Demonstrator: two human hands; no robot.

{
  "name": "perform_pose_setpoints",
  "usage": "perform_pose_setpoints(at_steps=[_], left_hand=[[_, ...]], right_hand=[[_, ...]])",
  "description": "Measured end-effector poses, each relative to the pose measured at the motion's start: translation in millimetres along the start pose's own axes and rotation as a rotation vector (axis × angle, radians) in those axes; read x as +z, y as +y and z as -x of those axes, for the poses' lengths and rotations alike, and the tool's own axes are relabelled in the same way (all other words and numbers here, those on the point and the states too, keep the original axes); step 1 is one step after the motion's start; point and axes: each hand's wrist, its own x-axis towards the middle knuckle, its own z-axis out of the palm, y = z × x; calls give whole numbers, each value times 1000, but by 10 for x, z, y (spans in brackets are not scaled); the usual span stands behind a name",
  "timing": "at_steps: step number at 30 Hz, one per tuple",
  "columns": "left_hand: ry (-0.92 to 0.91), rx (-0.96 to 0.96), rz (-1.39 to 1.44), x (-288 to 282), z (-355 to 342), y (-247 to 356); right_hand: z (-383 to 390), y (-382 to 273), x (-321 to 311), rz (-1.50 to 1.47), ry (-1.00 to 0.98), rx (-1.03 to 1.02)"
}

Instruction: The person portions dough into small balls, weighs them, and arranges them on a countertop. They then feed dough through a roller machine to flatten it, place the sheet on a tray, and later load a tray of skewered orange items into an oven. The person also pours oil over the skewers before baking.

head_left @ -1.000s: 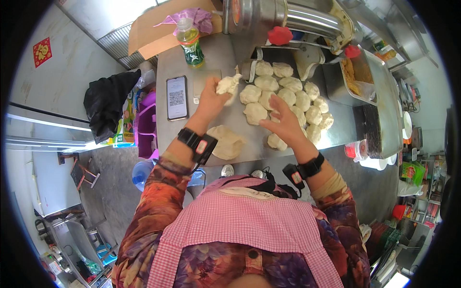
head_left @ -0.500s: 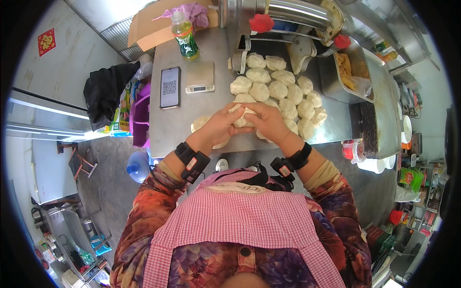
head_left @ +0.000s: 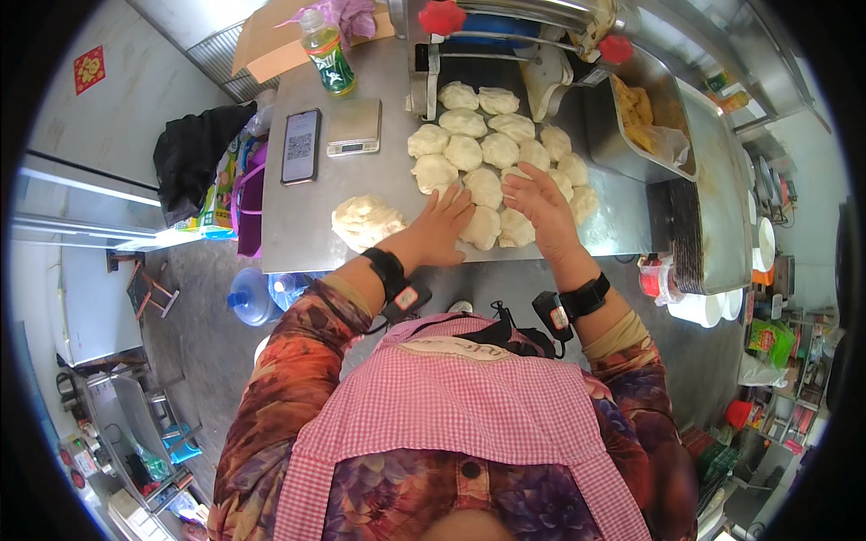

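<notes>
Several round pieces of pale dough (head_left: 464, 151) sit close together in rows on the steel table (head_left: 316, 221). My left hand (head_left: 437, 230) lies palm down at the near left side of the group, its fingers stretched out against the dough's edge. Over the pieces at the right, my right hand (head_left: 546, 212) is open, fingers extended and thumb apart, partly covering the dough below. Neither hand visibly grips anything. Left of my left hand rests a larger, uneven dough lump (head_left: 367, 223). Whatever lies directly under my palms is hidden.
A phone (head_left: 300, 146), a small scale (head_left: 354, 126) and a green-labelled bottle (head_left: 327, 54) stand on the table's left. A metal machine with red knobs (head_left: 442, 16) rises behind the dough. At right are a steel bin of orange-brown food (head_left: 639, 117) and stacked trays (head_left: 717, 203).
My hands were together around a dough piece; they have let go and moved apart, the right one to the right. The larger lump at left now shows more fully. The whole view has shifted slightly.
</notes>
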Motion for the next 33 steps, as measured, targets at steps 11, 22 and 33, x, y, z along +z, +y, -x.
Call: perform_pose_setpoints(at_steps=[11, 22, 33], left_hand=[[293, -393, -77, -49, 875, -555], [864, -171, 181, 265, 854, -407], [395, -271, 208, 23, 700, -756]], right_hand=[[-43, 284, 267, 217, -273, 127], [-274, 791, 1158, 114, -467, 469], [-351, 391, 1391, 1178, -413, -379]])
